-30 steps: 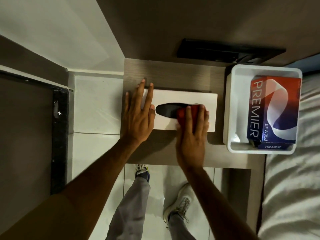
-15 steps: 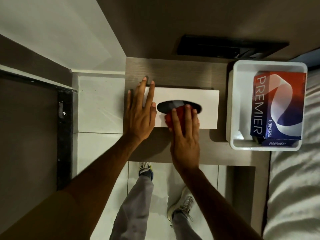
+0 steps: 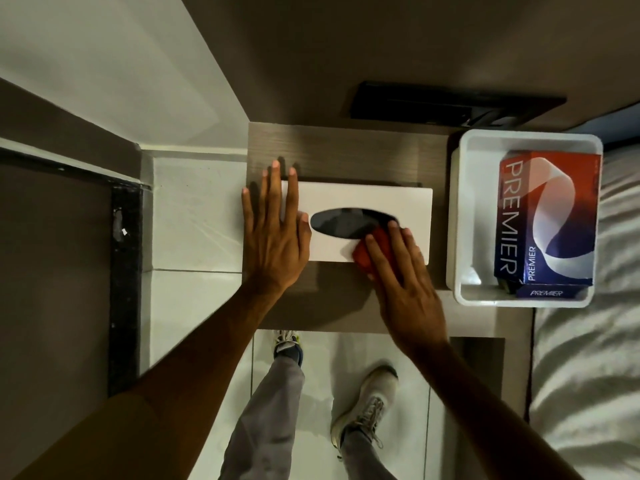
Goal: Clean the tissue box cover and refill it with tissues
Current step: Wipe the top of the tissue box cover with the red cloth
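Observation:
A white tissue box cover [image 3: 363, 199] with a dark oval slot lies on a small brown bedside table [image 3: 346, 150]. My left hand [image 3: 273, 233] lies flat, fingers spread, over the cover's left end and holds it down. My right hand [image 3: 405, 282] presses a red cloth [image 3: 363, 252] onto the cover's near right part, just below the slot. Most of the cloth is hidden under my fingers. A red, white and blue "PREMIER" tissue pack [image 3: 549, 216] lies in a white tray [image 3: 460, 216] to the right.
A dark flat object [image 3: 450, 103] lies at the back of the table by the wall. A bed with white sheets [image 3: 595, 341] borders the right side. White floor tiles and my own legs and shoes [image 3: 363, 407] show below the table's front edge.
My right hand has slid the red cloth to the right along the cover's near side. My left hand has kept its place on the left end.

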Demonstrator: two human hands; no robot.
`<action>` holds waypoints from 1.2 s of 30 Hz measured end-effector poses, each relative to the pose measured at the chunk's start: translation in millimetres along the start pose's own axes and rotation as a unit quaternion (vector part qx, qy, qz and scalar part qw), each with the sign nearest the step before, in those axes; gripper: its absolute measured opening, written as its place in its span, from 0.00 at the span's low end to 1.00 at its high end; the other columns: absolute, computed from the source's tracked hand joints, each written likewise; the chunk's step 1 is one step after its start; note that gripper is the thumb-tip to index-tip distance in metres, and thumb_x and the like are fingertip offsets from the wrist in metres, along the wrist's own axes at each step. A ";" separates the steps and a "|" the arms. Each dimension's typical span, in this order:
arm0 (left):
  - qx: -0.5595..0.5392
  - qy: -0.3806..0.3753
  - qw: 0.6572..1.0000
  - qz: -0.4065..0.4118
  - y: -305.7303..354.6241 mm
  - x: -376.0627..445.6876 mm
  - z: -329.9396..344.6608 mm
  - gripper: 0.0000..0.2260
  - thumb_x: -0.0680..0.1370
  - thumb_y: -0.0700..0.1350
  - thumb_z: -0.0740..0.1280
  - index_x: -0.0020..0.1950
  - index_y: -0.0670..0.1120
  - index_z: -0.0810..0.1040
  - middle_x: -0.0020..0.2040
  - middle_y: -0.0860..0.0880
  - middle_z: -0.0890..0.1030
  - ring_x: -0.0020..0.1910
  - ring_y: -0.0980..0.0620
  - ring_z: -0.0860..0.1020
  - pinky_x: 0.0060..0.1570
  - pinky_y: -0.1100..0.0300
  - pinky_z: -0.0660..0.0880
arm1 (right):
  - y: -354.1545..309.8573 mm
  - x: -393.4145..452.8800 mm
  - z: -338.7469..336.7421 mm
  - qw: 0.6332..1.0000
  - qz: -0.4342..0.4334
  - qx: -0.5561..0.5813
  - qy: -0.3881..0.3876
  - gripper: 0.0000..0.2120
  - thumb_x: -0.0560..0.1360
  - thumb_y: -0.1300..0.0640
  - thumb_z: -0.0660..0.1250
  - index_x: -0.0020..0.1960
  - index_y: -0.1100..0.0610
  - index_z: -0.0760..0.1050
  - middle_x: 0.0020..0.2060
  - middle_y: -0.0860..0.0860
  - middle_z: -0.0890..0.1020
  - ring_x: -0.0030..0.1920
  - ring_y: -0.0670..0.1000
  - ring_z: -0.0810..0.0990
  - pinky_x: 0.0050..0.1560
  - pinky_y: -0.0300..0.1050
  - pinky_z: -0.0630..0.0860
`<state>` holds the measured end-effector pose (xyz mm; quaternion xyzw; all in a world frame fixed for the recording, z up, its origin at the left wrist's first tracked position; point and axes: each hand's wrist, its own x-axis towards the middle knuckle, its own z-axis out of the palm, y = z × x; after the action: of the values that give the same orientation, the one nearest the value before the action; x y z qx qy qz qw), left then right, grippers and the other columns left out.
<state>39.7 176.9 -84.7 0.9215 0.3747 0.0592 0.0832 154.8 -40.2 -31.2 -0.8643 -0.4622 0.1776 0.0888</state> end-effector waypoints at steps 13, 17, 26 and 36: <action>-0.046 0.068 0.995 0.064 -9.1 -5.5 5.2 0.27 0.88 0.46 0.54 0.87 0.42 0.54 0.88 0.41 0.55 0.89 0.43 0.54 0.85 0.35 0.56 | -58.5 88.6 -6.7 0.999 0.022 0.017 -0.018 0.39 0.81 0.56 0.66 0.84 0.49 0.47 0.84 0.56 0.45 0.83 0.61 0.42 0.79 0.64 0.55; -0.051 0.047 0.996 0.051 -7.0 -2.8 2.2 0.28 0.88 0.48 0.53 0.88 0.44 0.53 0.88 0.42 0.55 0.89 0.44 0.53 0.85 0.36 0.55 | -21.1 83.6 -23.0 1.000 0.021 0.003 -0.022 0.36 0.83 0.53 0.63 0.84 0.48 0.46 0.84 0.54 0.44 0.83 0.58 0.42 0.82 0.61 0.53; -0.041 0.042 0.997 0.054 -8.5 -3.1 5.5 0.27 0.89 0.48 0.52 0.87 0.42 0.56 0.87 0.39 0.58 0.88 0.42 0.54 0.84 0.35 0.58 | -53.5 95.1 -9.4 0.997 -0.060 -0.004 -0.037 0.40 0.80 0.58 0.68 0.84 0.51 0.48 0.84 0.56 0.46 0.83 0.60 0.42 0.80 0.63 0.52; -0.064 0.034 0.996 0.050 -10.1 -2.7 6.5 0.27 0.88 0.49 0.51 0.88 0.44 0.54 0.88 0.41 0.56 0.89 0.44 0.53 0.84 0.35 0.57 | -62.1 99.8 -8.5 0.996 0.074 0.054 -0.006 0.34 0.83 0.52 0.64 0.84 0.48 0.50 0.84 0.54 0.47 0.83 0.61 0.43 0.79 0.66 0.57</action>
<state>32.0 181.5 -93.3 0.9294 0.3260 0.1184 0.1257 161.3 77.4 -26.1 -0.8891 -0.3870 0.2136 0.1185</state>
